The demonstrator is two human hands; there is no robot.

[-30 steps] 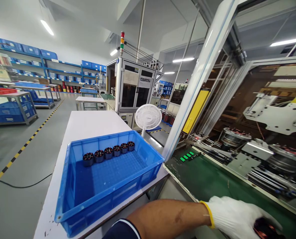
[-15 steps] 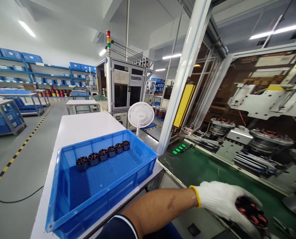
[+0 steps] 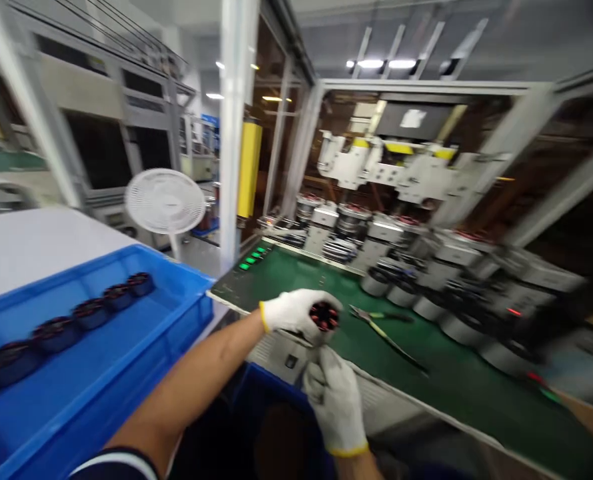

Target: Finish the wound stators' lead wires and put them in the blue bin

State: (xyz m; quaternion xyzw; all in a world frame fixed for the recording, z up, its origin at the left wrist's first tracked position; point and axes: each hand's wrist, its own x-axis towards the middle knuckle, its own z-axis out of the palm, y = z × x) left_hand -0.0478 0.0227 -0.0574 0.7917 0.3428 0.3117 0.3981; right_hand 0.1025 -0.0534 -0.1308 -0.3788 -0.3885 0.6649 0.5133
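Note:
My left hand (image 3: 299,315), in a white glove, is closed around a motor stator (image 3: 324,317), a round dark core with reddish copper windings facing me. Just below it, my gloved right hand (image 3: 334,400) has its fingers pinched together close under the stator. Whatever lies between those fingertips is too small and blurred to make out. To the right of both hands, a pair of cutting pliers (image 3: 389,339) with green-yellow handles lies on the green bench top (image 3: 336,280). Several similar stators (image 3: 91,312) stand in a row inside the blue bin (image 3: 176,303) on the left.
A winding machine (image 3: 366,220) with several stations lines the back of the bench. Grey cylinders (image 3: 429,307) stand along its front. A white fan (image 3: 165,200) is behind the bin. Another person's forearm (image 3: 589,413) shows, blurred, at the right edge.
The view has swung right, toward the machine. The left hand, with the stator, is now in front of me, and the right hand has come into view beneath it.

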